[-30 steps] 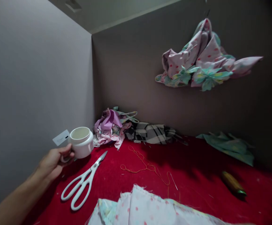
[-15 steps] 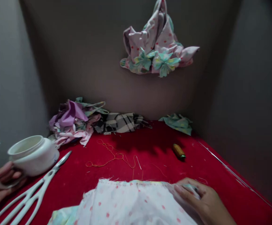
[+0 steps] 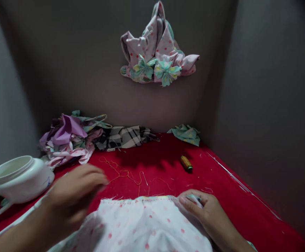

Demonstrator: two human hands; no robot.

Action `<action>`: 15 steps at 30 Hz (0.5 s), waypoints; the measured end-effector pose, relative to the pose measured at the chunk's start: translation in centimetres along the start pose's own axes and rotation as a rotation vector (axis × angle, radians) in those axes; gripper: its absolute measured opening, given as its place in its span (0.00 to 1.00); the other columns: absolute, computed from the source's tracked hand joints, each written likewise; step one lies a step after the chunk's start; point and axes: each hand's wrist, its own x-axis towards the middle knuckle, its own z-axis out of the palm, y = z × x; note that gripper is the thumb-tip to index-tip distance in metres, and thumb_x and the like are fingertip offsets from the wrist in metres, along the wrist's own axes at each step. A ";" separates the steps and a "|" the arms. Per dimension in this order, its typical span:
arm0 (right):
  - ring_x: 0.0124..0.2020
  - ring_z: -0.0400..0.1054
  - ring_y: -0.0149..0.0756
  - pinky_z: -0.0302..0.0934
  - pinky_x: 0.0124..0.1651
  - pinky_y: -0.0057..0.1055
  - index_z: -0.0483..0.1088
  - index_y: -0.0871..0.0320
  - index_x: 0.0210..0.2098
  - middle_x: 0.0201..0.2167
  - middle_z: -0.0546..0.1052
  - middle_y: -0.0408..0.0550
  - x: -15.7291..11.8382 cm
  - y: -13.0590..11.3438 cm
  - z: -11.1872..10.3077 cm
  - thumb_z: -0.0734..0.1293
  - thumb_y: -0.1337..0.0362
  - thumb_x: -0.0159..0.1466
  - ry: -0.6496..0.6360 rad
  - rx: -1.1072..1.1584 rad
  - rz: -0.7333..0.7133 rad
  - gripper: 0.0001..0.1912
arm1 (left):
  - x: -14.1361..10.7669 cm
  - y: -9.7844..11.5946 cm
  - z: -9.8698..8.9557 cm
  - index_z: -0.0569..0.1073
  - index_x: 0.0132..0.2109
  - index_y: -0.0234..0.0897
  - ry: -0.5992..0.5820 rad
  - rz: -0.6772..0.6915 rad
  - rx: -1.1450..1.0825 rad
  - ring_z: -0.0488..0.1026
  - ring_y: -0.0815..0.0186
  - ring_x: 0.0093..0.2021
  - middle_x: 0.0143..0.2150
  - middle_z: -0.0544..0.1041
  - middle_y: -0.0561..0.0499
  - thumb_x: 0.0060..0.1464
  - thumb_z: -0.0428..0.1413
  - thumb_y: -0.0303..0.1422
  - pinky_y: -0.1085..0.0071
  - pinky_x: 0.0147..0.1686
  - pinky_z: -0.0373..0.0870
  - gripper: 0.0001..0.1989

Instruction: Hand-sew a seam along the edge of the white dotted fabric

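Observation:
White cloth with red dots (image 3: pixel 142 220) lies at the near edge, a stitched, frayed seam along its far side. My right hand (image 3: pixel 202 206) pinches the cloth's right corner, a small bit of greenish fabric showing between the fingers. Blurred by motion, my left hand (image 3: pixel 76 196) hangs over the scissors and the cloth's left side; its fingertips are smeared. Beyond the seam, a needle (image 3: pixel 145 178) lies beside tangled orange thread (image 3: pixel 119 173). The white scissors (image 3: pixel 18 220) are mostly hidden under my left hand and forearm.
A white handled pot (image 3: pixel 23 182) stands at the left. Fabric scraps (image 3: pixel 69 131), a plaid cloth (image 3: pixel 126 137) and green cloth (image 3: pixel 186 133) line the back. A thread spool (image 3: pixel 186 163) lies right of centre. A dotted fabric piece (image 3: pixel 165 45) hangs on the wall.
My left hand has left the pot's handle and moved right, over the scissors toward the cloth. My right hand keeps its hold. The whole view has shifted, so things appear farther left.

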 end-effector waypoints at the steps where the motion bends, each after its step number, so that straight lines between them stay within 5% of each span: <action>1: 0.26 0.63 0.35 0.56 0.29 0.27 0.71 0.62 0.22 0.21 0.72 0.47 0.0 0.1 0.0 0.64 0.58 0.50 0.001 0.011 -0.002 0.12 | 2.0 0.6 1.3 0.69 0.36 0.36 -0.125 0.070 -0.038 0.64 0.68 0.36 0.36 0.69 0.47 0.52 0.44 0.23 0.72 0.34 0.63 0.10; 4: 0.24 0.62 0.34 0.55 0.27 0.26 0.71 0.63 0.21 0.19 0.71 0.46 0.0 0.3 0.2 0.64 0.58 0.49 0.013 0.046 -0.005 0.12 | 7.0 1.1 5.6 0.69 0.32 0.35 -0.403 0.144 0.003 0.63 0.68 0.35 0.34 0.67 0.48 0.48 0.45 0.20 0.74 0.33 0.61 0.10; 7: 0.23 0.62 0.33 0.54 0.27 0.26 0.70 0.63 0.20 0.18 0.71 0.46 0.1 0.4 0.3 0.65 0.58 0.49 0.026 0.082 -0.019 0.12 | 9.2 0.2 8.8 0.69 0.30 0.35 -0.519 0.169 0.069 0.63 0.67 0.35 0.34 0.67 0.48 0.45 0.48 0.21 0.75 0.33 0.61 0.08; 15: 0.22 0.60 0.33 0.53 0.26 0.26 0.70 0.63 0.20 0.17 0.70 0.45 0.0 0.2 0.2 0.65 0.58 0.48 0.014 0.122 -0.006 0.12 | 8.3 -0.8 10.4 0.65 0.27 0.35 -0.583 0.155 0.138 0.63 0.64 0.32 0.31 0.66 0.48 0.37 0.49 0.20 0.72 0.28 0.59 0.07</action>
